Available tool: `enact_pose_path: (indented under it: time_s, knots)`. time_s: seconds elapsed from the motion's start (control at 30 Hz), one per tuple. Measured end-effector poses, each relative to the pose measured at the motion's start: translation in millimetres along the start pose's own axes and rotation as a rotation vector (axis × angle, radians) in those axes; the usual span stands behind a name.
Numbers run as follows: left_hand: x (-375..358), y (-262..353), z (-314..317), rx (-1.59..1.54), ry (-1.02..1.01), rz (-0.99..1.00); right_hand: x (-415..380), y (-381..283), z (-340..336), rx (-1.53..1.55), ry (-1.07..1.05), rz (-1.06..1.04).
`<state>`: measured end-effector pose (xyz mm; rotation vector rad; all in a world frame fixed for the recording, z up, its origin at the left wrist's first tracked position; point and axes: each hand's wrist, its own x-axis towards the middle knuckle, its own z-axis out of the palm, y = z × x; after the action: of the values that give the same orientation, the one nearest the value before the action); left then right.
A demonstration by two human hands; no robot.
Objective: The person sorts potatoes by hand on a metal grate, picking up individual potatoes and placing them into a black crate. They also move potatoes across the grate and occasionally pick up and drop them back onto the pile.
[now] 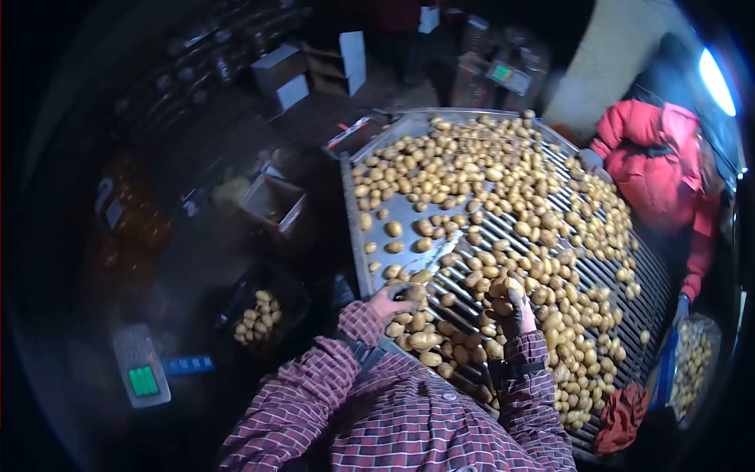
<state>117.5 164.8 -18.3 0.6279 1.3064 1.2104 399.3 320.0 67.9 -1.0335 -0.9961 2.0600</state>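
Note:
Many potatoes point(543, 228) lie across a slatted metal sorting table point(657, 303) in front of me. At its near left edge, my left hand point(393, 301) has its fingers curled round a potato point(415, 294), just above other potatoes. My right hand point(519, 313) is raised a little over the slats, closed on potatoes point(505, 288) at its fingertips; part of its grip is hidden. Both hands look dark at the fingers.
A person in a red jacket point(657, 157) stands at the right, one gloved hand by the table and another at a bag of potatoes point(692, 362). A red cloth point(623, 418) lies at the near right. Left are a scale point(141, 366), an open box point(273, 202) and a potato-filled container point(258, 318).

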Motion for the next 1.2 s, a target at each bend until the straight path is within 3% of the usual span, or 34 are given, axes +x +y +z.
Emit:
enact_pose_path:
  time_s: [0.03,0.1,0.13,0.17,0.2,0.23,0.3,0.33,0.37,0.4,0.43,0.47,0.53,0.57,0.6,0.63,0.67,0.7,0.77,0.83,0.87,0.97,1.0,1.1,1.13,1.2]
  knots:
    - [-22,-1,-18,-0.116,0.053,0.031,2,-7,26,-0.006,0.057,0.015]
    - [-62,-9,-63,-0.389,0.142,0.001,24,16,59,-0.049,-0.06,0.05]
    - [-87,1,-81,-0.514,0.247,-0.032,30,22,88,-0.085,-0.143,0.118]
    - [-109,12,-89,-0.552,0.547,-0.055,42,37,112,-0.235,-0.329,0.071]
    - [-132,17,-108,-0.622,0.543,0.029,38,47,152,-0.356,-0.417,0.043]
    - [-150,17,-121,-0.625,0.685,0.053,46,78,177,-0.412,-0.56,0.068]
    - [-171,-12,-171,-0.423,0.803,0.185,20,95,233,-0.6,-0.632,-0.216]
    - [-183,-18,-188,-0.441,0.868,0.118,13,110,242,-0.641,-0.637,-0.275]
    - [-184,-81,-261,-0.535,0.686,0.083,10,119,238,-0.687,-0.632,-0.335]
    - [-191,-37,-224,-0.576,0.831,0.112,4,104,228,-0.74,-0.708,-0.18]
    - [-188,-68,-259,-0.518,0.727,0.057,-3,90,218,-0.779,-0.783,-0.021]
    - [-185,-99,-294,-0.452,0.62,0.008,-6,95,197,-0.764,-0.786,-0.044]
    - [-157,-103,-275,-0.089,0.919,0.038,-18,84,154,-0.793,-0.702,0.056]
    - [-136,-76,-237,0.121,0.87,0.112,-33,56,140,-0.833,-0.589,0.156]
    - [-115,-43,-194,0.326,0.835,0.196,-32,78,104,-0.871,-0.53,0.075]
    - [-85,-31,-161,0.271,0.739,0.315,-39,76,80,-0.74,-0.459,0.215]
    - [-59,-11,-122,0.326,0.633,0.297,-48,79,56,-0.818,-0.364,0.046]
    - [-35,7,-84,0.37,0.534,0.302,-62,61,48,-0.789,-0.272,0.08]
    - [13,13,-36,0.878,0.35,0.475,-78,60,16,-0.798,-0.112,0.105]
    - [45,36,22,1.202,0.165,0.194,-96,67,-9,-0.758,0.024,0.059]
    - [69,41,56,1.598,-0.023,-0.005,-111,82,-34,-0.82,0.127,0.068]
    - [105,28,57,1.607,0.0,0.076,-143,86,-46,-0.904,0.24,0.062]
    - [103,55,73,1.641,0.125,-0.016,-153,66,-34,-0.921,0.234,0.073]
    - [121,71,54,1.412,0.237,0.014,-152,83,-49,-0.818,0.207,0.111]
    - [133,65,37,1.432,0.181,-0.039,-148,86,-48,-0.819,0.199,0.089]
    - [167,48,14,1.463,0.065,-0.133,-143,59,-29,-1.136,0.038,0.029]
